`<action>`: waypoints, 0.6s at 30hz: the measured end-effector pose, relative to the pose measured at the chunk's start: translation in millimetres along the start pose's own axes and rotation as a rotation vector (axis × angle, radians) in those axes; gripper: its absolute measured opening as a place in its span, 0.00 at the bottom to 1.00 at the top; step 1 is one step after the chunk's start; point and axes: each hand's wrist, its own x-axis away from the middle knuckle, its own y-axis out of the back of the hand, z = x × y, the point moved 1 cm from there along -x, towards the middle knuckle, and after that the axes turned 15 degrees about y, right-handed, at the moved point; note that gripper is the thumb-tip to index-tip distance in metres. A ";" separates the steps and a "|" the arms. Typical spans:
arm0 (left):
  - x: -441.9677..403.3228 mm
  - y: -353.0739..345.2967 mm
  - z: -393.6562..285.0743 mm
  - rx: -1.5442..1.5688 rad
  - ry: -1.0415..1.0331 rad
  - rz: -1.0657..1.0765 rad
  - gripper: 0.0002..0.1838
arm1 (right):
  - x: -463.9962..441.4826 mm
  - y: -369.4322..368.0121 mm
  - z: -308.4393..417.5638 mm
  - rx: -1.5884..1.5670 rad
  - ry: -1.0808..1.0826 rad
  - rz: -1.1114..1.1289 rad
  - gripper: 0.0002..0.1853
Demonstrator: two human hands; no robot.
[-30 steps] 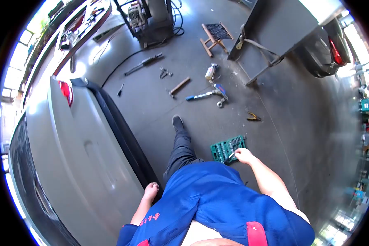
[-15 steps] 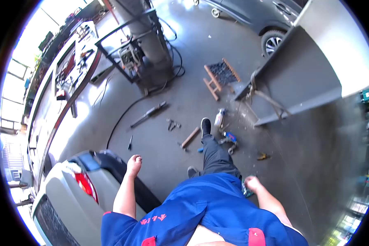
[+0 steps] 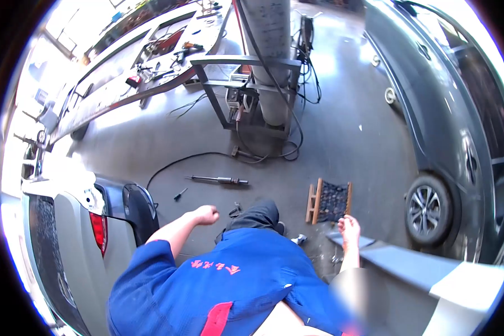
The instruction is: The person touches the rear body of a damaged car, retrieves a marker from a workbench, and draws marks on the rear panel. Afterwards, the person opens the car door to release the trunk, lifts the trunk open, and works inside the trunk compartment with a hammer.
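Stool, 4 o'clock in view: wooden frame, rough woven seat. Work shirt: matt cloth. Car, 3 o'clock: glossy paint. Tail lamp, 8 o'clock: shiny plastic. Floor: smooth, sheeny.

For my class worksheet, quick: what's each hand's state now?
Left hand: loosely closed, nothing visible in it.
Right hand: partly curled; contents cannot be told.

Grey floor: screwdriver, rod tool, cable, metal part lie on it; stool stands to their right. Bench: red item, orange tool on top
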 end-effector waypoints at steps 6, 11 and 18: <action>-99.4 135.1 -209.9 0.054 -0.183 -0.064 0.20 | -153.0 15.3 40.9 0.124 0.039 0.036 0.11; -153.0 250.5 -418.8 -0.271 -0.441 -0.034 0.23 | -180.1 130.1 -132.3 1.134 0.399 0.760 0.10; -212.9 377.0 -656.4 -0.450 -0.802 -0.097 0.21 | -208.1 125.0 -48.8 0.218 -0.565 -0.032 0.13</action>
